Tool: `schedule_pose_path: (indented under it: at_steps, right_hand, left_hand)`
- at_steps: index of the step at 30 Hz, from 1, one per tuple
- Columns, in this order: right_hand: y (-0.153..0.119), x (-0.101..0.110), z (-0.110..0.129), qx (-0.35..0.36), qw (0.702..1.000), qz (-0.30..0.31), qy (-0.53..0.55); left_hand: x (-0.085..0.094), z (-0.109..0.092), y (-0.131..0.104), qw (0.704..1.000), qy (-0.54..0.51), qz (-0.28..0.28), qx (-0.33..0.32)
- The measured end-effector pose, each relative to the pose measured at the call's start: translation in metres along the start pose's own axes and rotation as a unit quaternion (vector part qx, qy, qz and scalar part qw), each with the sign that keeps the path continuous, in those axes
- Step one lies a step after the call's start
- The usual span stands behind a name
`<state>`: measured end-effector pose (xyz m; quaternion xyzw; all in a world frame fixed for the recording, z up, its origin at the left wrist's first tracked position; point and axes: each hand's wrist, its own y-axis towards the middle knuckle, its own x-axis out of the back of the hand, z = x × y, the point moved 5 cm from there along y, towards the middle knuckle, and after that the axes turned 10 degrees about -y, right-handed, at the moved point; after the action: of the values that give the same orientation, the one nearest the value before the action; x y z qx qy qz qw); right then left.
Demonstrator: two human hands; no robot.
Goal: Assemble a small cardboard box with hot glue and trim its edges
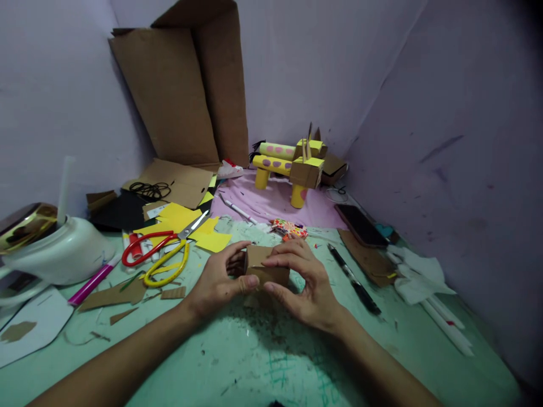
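Grip of left hand (224, 277) and right hand (303, 282) is snug on a small, brown cardboard box (272, 275), likely to keep it steady over the green surface (203, 362), with red-and-yellow-handled metal scissors (185, 234) left of the grip, perhaps for easy reach.

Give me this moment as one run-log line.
left grip: on boxy cardboard piece | right grip: on same piece | left side: scissors, yellow paper | right side: black pen

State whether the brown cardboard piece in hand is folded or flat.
Folded: the brown cardboard piece shows two faces meeting along an edge.
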<state>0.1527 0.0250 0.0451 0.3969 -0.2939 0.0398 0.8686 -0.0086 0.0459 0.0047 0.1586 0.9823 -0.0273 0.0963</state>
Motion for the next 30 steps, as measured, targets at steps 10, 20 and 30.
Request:
schedule_pose_path:
  at_steps: [10,20,30]
  right_hand:
    - [-0.021,-0.003,-0.037,-0.187,0.964,0.024,0.188]
    - [-0.028,-0.028,-0.047,-0.254,0.948,0.111,0.154]
    - [-0.023,-0.025,-0.039,-0.172,0.978,0.078,0.083]
  left_hand:
    - [0.007,0.007,0.006,0.996,-0.087,0.001,-0.016]
    - [0.008,0.017,0.009,0.991,-0.103,0.08,-0.01]
    - [0.014,0.014,0.015,0.996,-0.071,-0.021,0.044]
